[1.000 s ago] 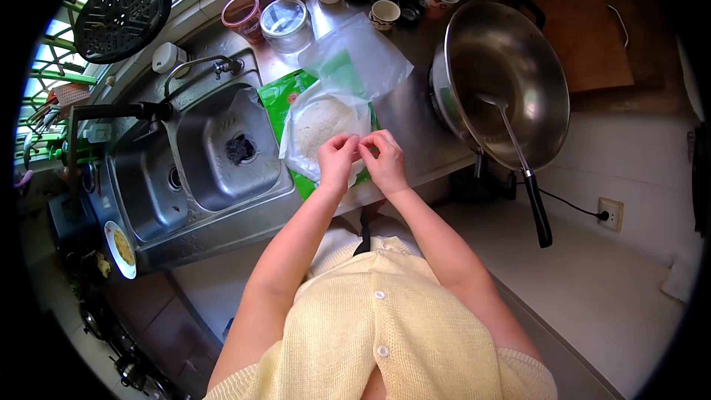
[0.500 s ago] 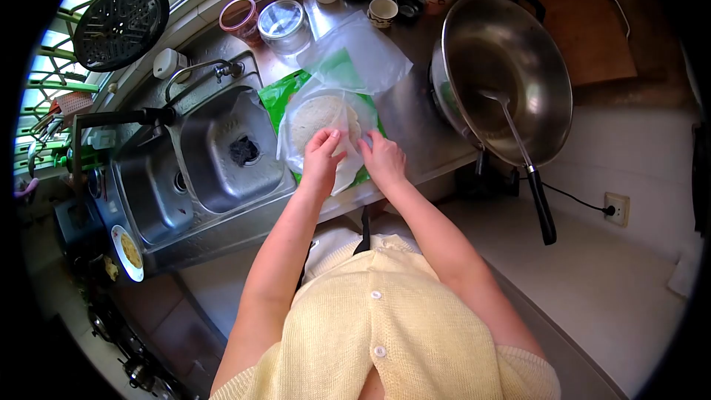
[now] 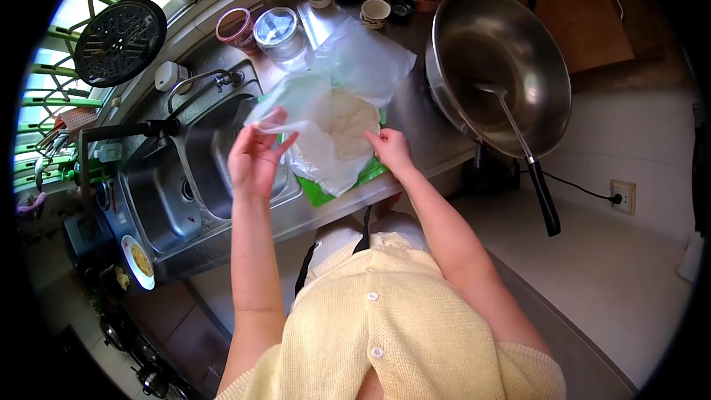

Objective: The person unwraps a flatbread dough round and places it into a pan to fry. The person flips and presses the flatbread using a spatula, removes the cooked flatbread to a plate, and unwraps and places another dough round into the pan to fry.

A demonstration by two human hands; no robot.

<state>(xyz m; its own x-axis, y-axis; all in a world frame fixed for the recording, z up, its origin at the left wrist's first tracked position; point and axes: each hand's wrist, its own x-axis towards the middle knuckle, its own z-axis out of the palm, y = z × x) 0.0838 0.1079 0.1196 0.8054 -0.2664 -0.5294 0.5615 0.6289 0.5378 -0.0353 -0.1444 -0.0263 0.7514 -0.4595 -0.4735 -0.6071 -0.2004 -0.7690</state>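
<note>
My left hand (image 3: 255, 154) lifts a clear plastic sheet (image 3: 296, 100) at its left edge, above the sink side of the counter. Pinched at the right rim of a pale round flatbread or dough disc (image 3: 348, 124) is my right hand (image 3: 391, 150). The disc lies on white plastic over a green bag (image 3: 317, 194). Another translucent plastic sheet (image 3: 366, 59) lies just behind. Whether my right fingertips hold the disc or the plastic under it is too small to tell.
A large wok (image 3: 511, 52) with a spatula (image 3: 516, 130) stands at the right. The double sink (image 3: 167, 196) is at the left. Behind are a glass container (image 3: 280, 33), a pink cup (image 3: 235, 28) and several small cups. A plate of food (image 3: 138, 261) sits at far left.
My left hand has moved left, peeling the clear sheet off the disc, which now shows more. My right hand has shifted slightly right, staying by the disc's edge.
</note>
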